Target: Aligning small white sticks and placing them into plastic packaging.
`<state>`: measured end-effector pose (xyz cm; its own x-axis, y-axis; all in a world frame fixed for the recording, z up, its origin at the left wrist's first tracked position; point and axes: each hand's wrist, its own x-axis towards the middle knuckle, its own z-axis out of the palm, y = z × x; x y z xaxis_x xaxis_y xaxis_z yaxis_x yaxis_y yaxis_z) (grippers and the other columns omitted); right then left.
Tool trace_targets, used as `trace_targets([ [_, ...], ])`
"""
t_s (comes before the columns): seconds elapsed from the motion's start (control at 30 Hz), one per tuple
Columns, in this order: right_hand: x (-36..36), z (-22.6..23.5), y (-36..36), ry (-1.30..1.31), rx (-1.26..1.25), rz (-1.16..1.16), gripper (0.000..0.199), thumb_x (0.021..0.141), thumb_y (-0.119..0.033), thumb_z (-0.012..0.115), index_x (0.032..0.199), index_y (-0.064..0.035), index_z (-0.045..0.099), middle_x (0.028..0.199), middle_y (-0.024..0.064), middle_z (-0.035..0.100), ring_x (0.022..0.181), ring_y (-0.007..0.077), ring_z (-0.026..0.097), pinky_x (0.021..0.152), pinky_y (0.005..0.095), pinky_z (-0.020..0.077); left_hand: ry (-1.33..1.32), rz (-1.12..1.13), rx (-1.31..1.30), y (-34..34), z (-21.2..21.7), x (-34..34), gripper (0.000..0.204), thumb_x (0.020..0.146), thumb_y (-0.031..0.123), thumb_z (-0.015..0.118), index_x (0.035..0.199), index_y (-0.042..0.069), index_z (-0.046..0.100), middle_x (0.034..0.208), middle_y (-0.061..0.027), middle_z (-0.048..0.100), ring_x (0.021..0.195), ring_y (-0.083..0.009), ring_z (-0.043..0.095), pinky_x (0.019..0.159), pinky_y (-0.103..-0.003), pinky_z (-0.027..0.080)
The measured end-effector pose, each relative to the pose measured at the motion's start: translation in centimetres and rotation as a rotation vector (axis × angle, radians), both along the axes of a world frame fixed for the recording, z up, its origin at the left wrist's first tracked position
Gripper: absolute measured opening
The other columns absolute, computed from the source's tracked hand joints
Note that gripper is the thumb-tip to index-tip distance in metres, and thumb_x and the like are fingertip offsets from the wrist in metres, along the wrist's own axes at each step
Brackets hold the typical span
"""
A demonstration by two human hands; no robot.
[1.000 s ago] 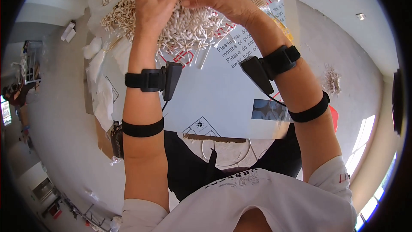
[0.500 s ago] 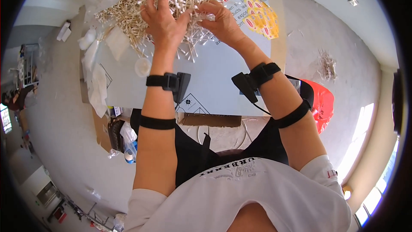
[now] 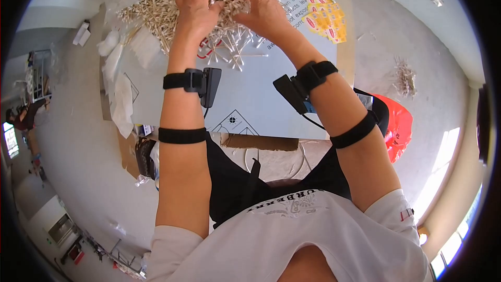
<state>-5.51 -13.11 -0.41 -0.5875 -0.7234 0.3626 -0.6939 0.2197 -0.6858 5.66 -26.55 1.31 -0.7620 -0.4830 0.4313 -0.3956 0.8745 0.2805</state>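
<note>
Loose cotton swabs (image 3: 150,20) are lying heaped on the printed sheet (image 3: 242,90). Left hand (image 3: 198,11) is resting splayed, right hand (image 3: 266,14) is cupping loosely, probably corralling strays between them; can't tell if either's actually pinching any.

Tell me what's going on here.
A person has both bare hands at a big heap of loose cotton swabs on a pale, printed table top. The left hand lies over the heap with its fingers spread; the right hand is bent in at the heap's right side. Whether either grips any swabs is hard to tell. Yellow printed slips lie to the right, and a few stray swabs lie at the heap's near edge.
</note>
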Motion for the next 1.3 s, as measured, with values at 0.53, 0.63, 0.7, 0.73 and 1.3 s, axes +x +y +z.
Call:
trace_targets([
  [0.53, 2.6, -0.1, 5.8, -0.016, -0.157, -0.032, 0.040, 0.073, -0.005, 0.070, 0.113, -0.0103, 0.066, 0.120, 0.0141, 0.062, 0.107, 0.0328, 0.061, 0.091, 0.0370, 0.0496, -0.257, -0.136, 0.241, 4.1, 2.0, 8.2, 0.007, 0.073, 0.000, 0.065, 0.076, 0.006, 0.065, 0.081, -0.0089, 0.057, 0.084, -0.0306, 0.059, 0.068, -0.042, 0.049],
  [0.63, 3.8, -1.1, 8.1, -0.154, -0.145, -0.037, 0.035, 0.074, -0.002, 0.068, 0.108, -0.0071, 0.067, 0.114, 0.0127, 0.063, 0.101, 0.0307, 0.063, 0.087, 0.0351, 0.0505, -0.220, -0.154, 0.086, 5.0, -0.4, 9.0, 0.006, 0.074, 0.000, 0.064, 0.072, 0.005, 0.062, 0.081, -0.0090, 0.056, 0.086, -0.0296, 0.058, 0.069, -0.041, 0.049],
  [0.7, 4.9, -1.9, 9.6, -0.242, -0.109, -0.047, 0.031, 0.074, -0.001, 0.068, 0.105, -0.0056, 0.068, 0.111, 0.0119, 0.064, 0.098, 0.0295, 0.064, 0.084, 0.0341, 0.0507, -0.239, -0.174, 0.053, 4.9, -0.6, 9.0, 0.007, 0.073, -0.001, 0.065, 0.073, 0.006, 0.063, 0.081, -0.0085, 0.056, 0.086, -0.0289, 0.058, 0.069, -0.041, 0.049],
  [0.73, 5.5, -2.4, 10.3, -0.229, -0.071, -0.066, 0.029, 0.074, 0.000, 0.067, 0.103, -0.0041, 0.068, 0.109, 0.0110, 0.064, 0.098, 0.0286, 0.063, 0.084, 0.0337, 0.0506, -0.255, -0.196, 0.023, 4.9, -0.7, 8.9, 0.009, 0.073, -0.001, 0.067, 0.074, 0.007, 0.064, 0.081, -0.0079, 0.056, 0.087, -0.0282, 0.058, 0.070, -0.041, 0.050],
  [1.3, 7.2, -3.1, 13.9, -0.353, -0.137, -0.059, 0.022, 0.076, 0.000, 0.068, 0.098, 0.0009, 0.067, 0.102, 0.0089, 0.064, 0.090, 0.0188, 0.063, 0.080, 0.0276, 0.0502, -0.316, -0.365, 0.612, 17.3, 1.2, 14.7, 0.016, 0.070, 0.002, 0.072, 0.075, 0.004, 0.058, 0.079, -0.0102, 0.057, 0.083, -0.0318, 0.059, 0.071, -0.042, 0.048],
])
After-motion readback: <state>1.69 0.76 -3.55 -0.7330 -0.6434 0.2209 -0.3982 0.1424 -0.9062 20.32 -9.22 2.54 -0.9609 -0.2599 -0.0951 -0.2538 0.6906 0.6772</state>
